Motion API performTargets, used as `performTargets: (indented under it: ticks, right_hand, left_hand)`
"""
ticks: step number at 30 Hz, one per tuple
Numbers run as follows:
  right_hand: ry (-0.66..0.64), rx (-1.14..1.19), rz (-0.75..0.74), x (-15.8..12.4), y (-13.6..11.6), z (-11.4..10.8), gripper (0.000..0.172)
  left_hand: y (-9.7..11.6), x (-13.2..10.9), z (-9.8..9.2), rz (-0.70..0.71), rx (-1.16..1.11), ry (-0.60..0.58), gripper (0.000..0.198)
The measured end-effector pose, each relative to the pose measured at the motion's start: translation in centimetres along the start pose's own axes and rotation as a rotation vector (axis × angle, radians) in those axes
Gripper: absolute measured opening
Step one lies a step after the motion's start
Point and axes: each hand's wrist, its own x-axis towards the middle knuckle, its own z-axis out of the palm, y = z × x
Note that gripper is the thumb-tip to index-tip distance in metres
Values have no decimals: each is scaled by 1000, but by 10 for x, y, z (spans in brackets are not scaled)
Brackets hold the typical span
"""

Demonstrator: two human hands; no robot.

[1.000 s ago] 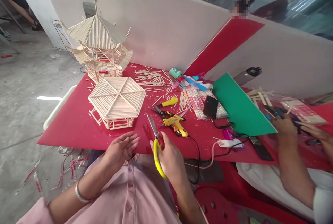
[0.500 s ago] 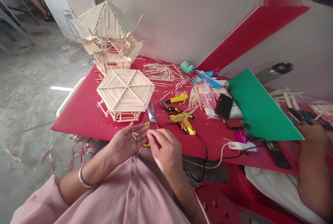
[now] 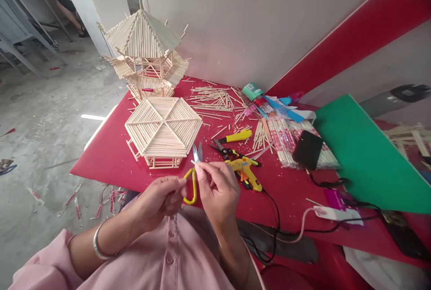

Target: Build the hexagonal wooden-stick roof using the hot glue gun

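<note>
My right hand [image 3: 219, 189] is closed in a pinch, a short wooden stick piece [image 3: 193, 162] showing at its fingertips in front of the scissors' blades. My left hand [image 3: 164, 195] has its fingers curled together beside it; what they hold is hidden. Between the two hands lie scissors [image 3: 190, 198] with yellow handles, partly covered by the right hand. Just beyond stands a six-sided stick structure [image 3: 163, 124], its flat top divided into triangles. Behind that rises a tiered stick pagoda [image 3: 143, 41] with a pointed roof.
Right of my hands lie a yellow glue gun [image 3: 247, 173], pliers [image 3: 232, 153] and a yellow-handled tool [image 3: 237, 136] on the red tabletop [image 3: 111, 155]. Loose sticks [image 3: 215, 98], packaged sticks [image 3: 281, 146], a phone [image 3: 307, 148], a green board [image 3: 363, 160] and cables [image 3: 276, 222] spread further right.
My left palm, open before with small stick pieces on it, has closed. My right hand has lifted a short piece away toward the scissors' blades. The view has shifted left.
</note>
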Motion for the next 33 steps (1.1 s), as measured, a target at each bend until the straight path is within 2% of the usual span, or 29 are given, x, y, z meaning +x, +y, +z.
performTargets:
  ticks: [2,4,6,8,11,14,20,25,33]
  right_hand:
    - [22,13,-8,9,1,6,10]
    - [44,31,-18,16,1,13,9]
    - [69,38,-35,20,1,20,9]
    - [83,30,-44,22,1,25,11]
    - [76,10,-23,22,3,29,12]
    - [69,-8,-25,21,4,30,12]
    - [37,-1,-29,23,4,30,13]
    - [-1,43,-18,21,6,29,12]
    - [-45,118,32,19,9,27,14]
  left_hand:
    - [12,-14,-7,228,341,-20,38]
    - [35,-26,-11,602,761,54,25]
    - [66,-31,-11,976,1078,124,6]
    - [96,-26,-9,1137,1322,99,11]
    - [130,-4,-3,1137,1533,-66,16]
    - [144,18,4,1040,1624,-158,21]
    - [148,32,17,883,1633,-276,19]
    - [147,36,15,897,1622,-320,19]
    - [145,42,9,819,1590,-375,23]
